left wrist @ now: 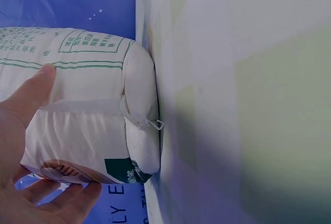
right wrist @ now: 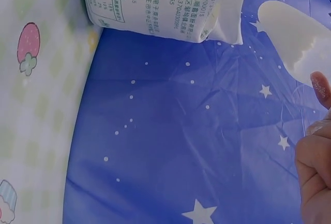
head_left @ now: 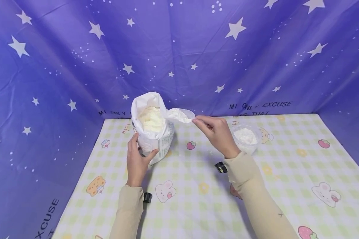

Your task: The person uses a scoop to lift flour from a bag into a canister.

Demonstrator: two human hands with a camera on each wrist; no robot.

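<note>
A white cloth flour bag (head_left: 165,144) with green print stands upright on the table, its mouth rolled open over pale powder (head_left: 151,120). My left hand (head_left: 136,164) holds the bag's near side, thumb on the front and fingers round the left. In the left wrist view, a thread knot shows near the bag's base (left wrist: 139,87). My right hand (head_left: 219,134) pinches the handle end of a clear scoop (head_left: 182,114) heaped with white powder. The scoop's tip overlaps the bag's right rim in the head view. White powder dusts the right fingertips (right wrist: 319,87).
A clear plastic tub (head_left: 258,136) of white powder stands just right of my right hand, partly behind the forearm. The table cloth (head_left: 185,212) is green-checked with cartoon prints. A purple starred curtain (head_left: 179,49) hangs behind and at both sides.
</note>
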